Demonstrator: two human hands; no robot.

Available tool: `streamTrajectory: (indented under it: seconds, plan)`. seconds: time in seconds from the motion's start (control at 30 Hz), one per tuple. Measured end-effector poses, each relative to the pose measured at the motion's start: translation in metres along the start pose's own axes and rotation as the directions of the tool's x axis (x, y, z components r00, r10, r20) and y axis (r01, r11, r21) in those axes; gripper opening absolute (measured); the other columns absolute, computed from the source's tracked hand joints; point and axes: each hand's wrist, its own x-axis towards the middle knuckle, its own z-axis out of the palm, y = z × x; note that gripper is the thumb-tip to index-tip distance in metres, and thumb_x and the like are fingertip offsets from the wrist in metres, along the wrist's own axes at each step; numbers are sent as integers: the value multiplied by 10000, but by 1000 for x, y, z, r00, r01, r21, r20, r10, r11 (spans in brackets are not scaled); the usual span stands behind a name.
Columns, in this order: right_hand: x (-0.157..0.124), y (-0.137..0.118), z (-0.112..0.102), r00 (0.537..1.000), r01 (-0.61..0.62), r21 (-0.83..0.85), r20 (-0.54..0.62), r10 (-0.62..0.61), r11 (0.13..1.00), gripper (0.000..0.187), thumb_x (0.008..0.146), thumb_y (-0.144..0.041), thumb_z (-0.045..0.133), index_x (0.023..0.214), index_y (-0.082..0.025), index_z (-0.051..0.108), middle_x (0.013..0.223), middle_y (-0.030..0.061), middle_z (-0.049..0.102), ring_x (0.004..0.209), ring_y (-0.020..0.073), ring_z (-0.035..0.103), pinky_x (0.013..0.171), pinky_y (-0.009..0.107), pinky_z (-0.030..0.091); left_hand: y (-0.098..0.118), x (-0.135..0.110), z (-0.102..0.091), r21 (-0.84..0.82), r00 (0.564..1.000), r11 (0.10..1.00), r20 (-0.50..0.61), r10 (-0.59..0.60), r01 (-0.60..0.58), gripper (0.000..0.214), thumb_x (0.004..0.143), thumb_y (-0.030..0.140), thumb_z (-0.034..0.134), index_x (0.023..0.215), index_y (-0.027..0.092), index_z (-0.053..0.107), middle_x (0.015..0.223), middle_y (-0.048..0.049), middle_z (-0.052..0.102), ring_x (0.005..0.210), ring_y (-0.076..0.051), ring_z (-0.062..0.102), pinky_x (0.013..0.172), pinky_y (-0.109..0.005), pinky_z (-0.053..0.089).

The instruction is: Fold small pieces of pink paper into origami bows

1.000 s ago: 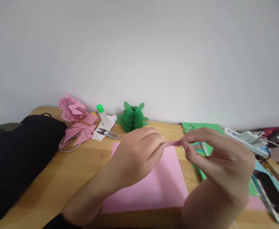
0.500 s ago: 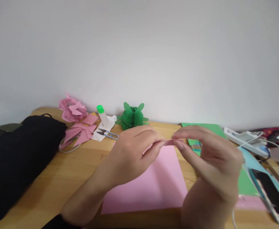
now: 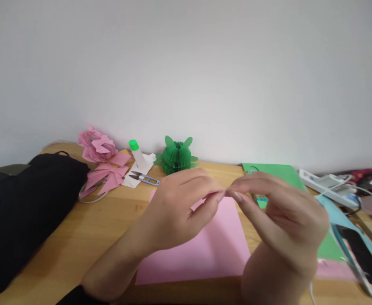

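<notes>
My left hand and my right hand meet fingertip to fingertip above a pink sheet of paper on the table. Between them is a small pink paper piece, mostly covered by my fingers. Thumb and forefinger of each hand pinch it. Behind my hands stands a green pleated paper ball with leaf-shaped pieces on it. Blue-handled thread snips lie to its left, partly on white paper.
A glue stick, pink paper scraps and a crumpled pink paper bundle are back left. A black bag fills the left side. Green sheets, a phone and a power strip lie right.
My right fingertips have moved left along the pink paper piece and now touch or nearly touch my left fingertips. Less of the piece shows between my hands.
</notes>
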Motion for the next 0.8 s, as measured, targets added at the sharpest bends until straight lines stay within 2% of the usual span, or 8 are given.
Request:
streamTrajectory:
  seconds: [0.3,0.53,0.8]
  plan:
    - [-2,-1,-4,999,3,21,-32,-3,1000,266,804,39,687,890,-212,675,776,-15,745,685,123,698,630,256,579,2,0,-3,25,1000,1000,-13,15,-15,112,940,91,586,904,183,639,780,6,733,736,-120,674,683,-246,555]
    - [-3,-6,-6,992,-98,-31,-89,95,995,260,818,-1,700,848,-259,690,737,-25,727,641,147,676,591,297,563,1,3,-6,96,998,994,-29,48,-45,134,937,99,579,930,219,640,774,9,736,718,-137,677,645,-270,564]
    - [-4,1,-11,991,-76,-20,-111,74,997,261,803,-7,715,880,-256,700,732,-28,704,614,136,645,571,284,550,2,-2,-6,195,998,980,-68,-16,29,145,934,89,590,879,219,623,779,22,719,732,-131,678,677,-278,556]
